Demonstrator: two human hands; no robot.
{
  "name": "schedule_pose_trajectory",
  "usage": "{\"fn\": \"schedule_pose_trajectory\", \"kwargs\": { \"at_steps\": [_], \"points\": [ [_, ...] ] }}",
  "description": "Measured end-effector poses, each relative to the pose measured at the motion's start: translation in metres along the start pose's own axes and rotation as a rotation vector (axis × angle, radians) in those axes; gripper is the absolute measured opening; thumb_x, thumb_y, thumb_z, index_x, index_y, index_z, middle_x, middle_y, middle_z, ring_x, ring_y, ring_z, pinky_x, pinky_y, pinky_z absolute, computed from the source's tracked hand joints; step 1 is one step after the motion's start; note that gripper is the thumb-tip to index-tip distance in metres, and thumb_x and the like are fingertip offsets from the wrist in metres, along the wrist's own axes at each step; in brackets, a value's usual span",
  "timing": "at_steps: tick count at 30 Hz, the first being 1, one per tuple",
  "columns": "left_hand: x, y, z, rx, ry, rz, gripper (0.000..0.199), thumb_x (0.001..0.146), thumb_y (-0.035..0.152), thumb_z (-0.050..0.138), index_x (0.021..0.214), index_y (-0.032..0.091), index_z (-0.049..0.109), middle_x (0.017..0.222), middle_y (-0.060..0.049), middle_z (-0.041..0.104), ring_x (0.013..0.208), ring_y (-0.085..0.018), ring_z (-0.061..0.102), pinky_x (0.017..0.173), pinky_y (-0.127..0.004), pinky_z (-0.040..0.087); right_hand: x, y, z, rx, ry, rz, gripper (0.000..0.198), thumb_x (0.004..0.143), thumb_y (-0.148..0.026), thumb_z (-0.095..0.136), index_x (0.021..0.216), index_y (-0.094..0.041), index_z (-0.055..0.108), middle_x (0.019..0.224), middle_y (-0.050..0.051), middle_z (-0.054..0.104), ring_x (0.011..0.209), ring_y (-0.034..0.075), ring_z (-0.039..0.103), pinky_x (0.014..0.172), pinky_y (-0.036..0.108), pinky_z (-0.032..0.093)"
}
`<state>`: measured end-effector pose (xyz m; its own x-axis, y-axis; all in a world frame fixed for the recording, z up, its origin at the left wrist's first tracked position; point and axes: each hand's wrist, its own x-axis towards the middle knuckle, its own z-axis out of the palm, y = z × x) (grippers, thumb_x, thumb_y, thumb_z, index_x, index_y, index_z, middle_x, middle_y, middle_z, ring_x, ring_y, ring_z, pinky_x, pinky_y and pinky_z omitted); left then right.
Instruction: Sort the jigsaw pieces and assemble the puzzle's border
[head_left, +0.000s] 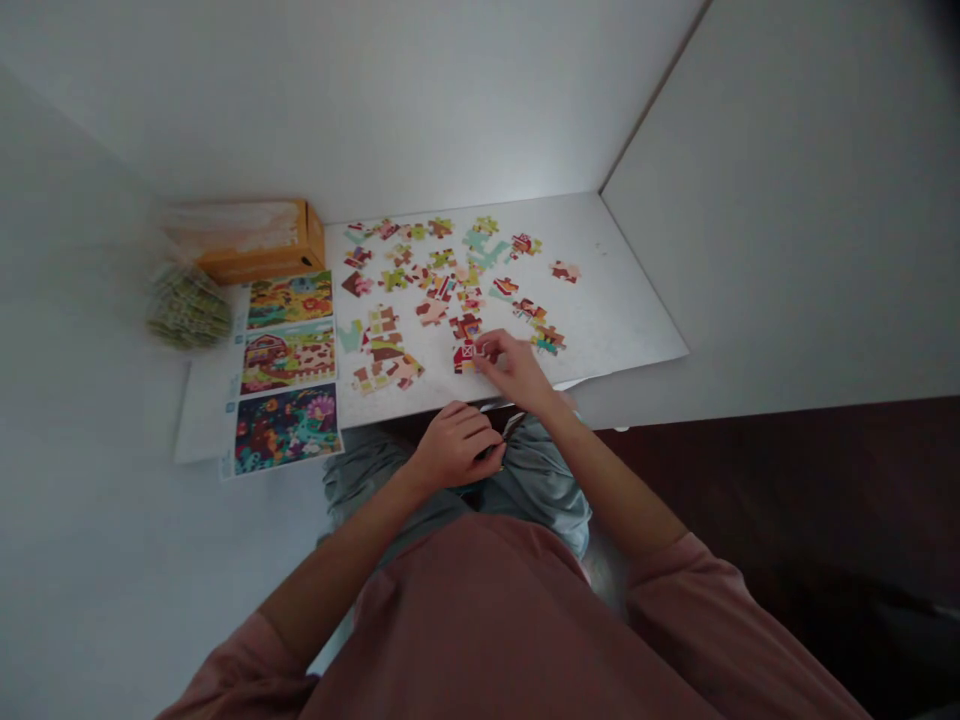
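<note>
Right hand (517,370) is out over the near edge of the white table (622,310), fingers bent down onto a red and white puzzle piece (466,355); from my feed I see the fingertips touching it, but I cannot tell whether it is pinched or only pressed flat. Left hand (456,443) sits lower, off the table over the lap, curled into a loose fist, and I cannot make out anything inside it. That piece lies near the table's front edge, just beside a small joined cluster (386,355) of brown and cream pieces to its left. I judge it to be thin, stiff card: very light, flat, easy to slide on the smooth top but awkward to lift, so I would take it by two opposite edges or drag it to the rim first. More loose pieces (442,265) are scattered further back, all knobbed and notched, printed in matte colours. Left of them lies a long reference sheet (287,375) with three bright pictures, then an orange cardboard box (259,245) and a clear bag of greenish pieces (187,308), crinkled and soft-looking.
</note>
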<state>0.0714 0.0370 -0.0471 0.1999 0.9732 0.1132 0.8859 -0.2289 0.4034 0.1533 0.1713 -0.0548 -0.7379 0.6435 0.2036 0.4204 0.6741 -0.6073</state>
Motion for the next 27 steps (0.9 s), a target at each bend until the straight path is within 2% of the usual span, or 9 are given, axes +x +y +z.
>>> {"fn": "schedule_pose_trajectory", "kwargs": {
  "at_steps": [2,5,7,10,12,17,21,27],
  "points": [
    [-0.013,-0.006,-0.006,0.013,0.029,-0.087,0.02,0.07,0.027,0.033,0.077,0.029,0.052,0.076,0.0,0.053,0.077,-0.014,0.047,0.074,-0.034,0.036,0.003,-0.017,0.013,-0.106,-0.031,-0.031,0.024,0.075,-0.041,0.031,0.094,-0.031,0.043,0.085,0.0,0.051,0.08,0.017,0.046,0.073,0.037,0.034],
    [-0.022,-0.014,-0.019,0.05,0.106,-0.236,0.025,0.071,0.026,0.032,0.09,0.03,0.048,0.088,0.0,0.051,0.087,-0.016,0.044,0.079,-0.036,0.033,0.006,-0.031,0.024,-0.287,0.031,0.01,0.03,0.07,-0.049,0.036,0.091,-0.029,0.047,0.099,0.003,0.044,0.091,0.024,0.037,0.074,0.042,0.03],
    [-0.022,-0.017,-0.026,0.081,0.151,-0.297,0.032,0.072,0.026,0.032,0.102,0.03,0.04,0.102,0.0,0.045,0.098,-0.016,0.037,0.085,-0.037,0.028,0.006,-0.036,0.023,-0.333,0.07,0.022,0.031,0.07,-0.049,0.037,0.092,-0.03,0.046,0.103,0.003,0.04,0.093,0.025,0.035,0.075,0.042,0.029],
    [-0.019,-0.02,-0.031,0.114,0.165,-0.308,0.041,0.072,0.026,0.032,0.113,0.031,0.026,0.115,0.004,0.032,0.109,-0.015,0.023,0.091,-0.038,0.019,0.002,-0.034,0.012,-0.347,0.078,0.02,0.024,0.075,-0.041,0.031,0.093,-0.032,0.045,0.101,0.0,0.041,0.092,0.022,0.036,0.077,0.04,0.028],
    [-0.019,-0.022,-0.03,0.118,0.162,-0.305,0.045,0.072,0.027,0.034,0.115,0.032,0.021,0.116,0.005,0.03,0.111,-0.015,0.018,0.092,-0.039,0.017,-0.003,-0.024,-0.001,-0.36,0.07,0.045,0.023,0.078,-0.034,0.028,0.094,-0.032,0.045,0.099,-0.001,0.043,0.093,0.02,0.037,0.079,0.039,0.026],
    [-0.022,-0.026,-0.025,0.126,0.171,-0.315,0.045,0.072,0.026,0.035,0.114,0.032,0.022,0.115,0.004,0.032,0.11,-0.017,0.019,0.092,-0.042,0.014,-0.023,0.01,-0.036,-0.419,0.085,0.157,0.029,0.077,-0.024,0.029,0.102,-0.03,0.041,0.107,-0.001,0.041,0.098,0.019,0.035,0.081,0.039,0.024],
    [-0.006,-0.023,-0.023,0.163,0.175,-0.336,0.042,0.074,0.029,0.032,0.115,0.026,0.023,0.119,0.001,0.027,0.112,-0.016,0.014,0.094,-0.041,0.01,-0.036,0.022,-0.049,-0.491,0.098,0.202,0.033,0.075,-0.023,0.031,0.107,-0.03,0.038,0.113,-0.003,0.035,0.103,0.018,0.031,0.083,0.04,0.02],
    [0.046,-0.012,-0.01,0.201,0.197,-0.362,0.049,0.074,0.037,0.028,0.118,0.018,0.016,0.124,-0.001,0.013,0.113,-0.018,0.003,0.094,-0.041,0.005,-0.037,0.031,-0.059,-0.553,0.141,0.267,0.036,0.075,-0.026,0.031,0.111,-0.028,0.034,0.116,-0.002,0.032,0.105,0.018,0.028,0.084,0.04,0.019]
  ]
}}
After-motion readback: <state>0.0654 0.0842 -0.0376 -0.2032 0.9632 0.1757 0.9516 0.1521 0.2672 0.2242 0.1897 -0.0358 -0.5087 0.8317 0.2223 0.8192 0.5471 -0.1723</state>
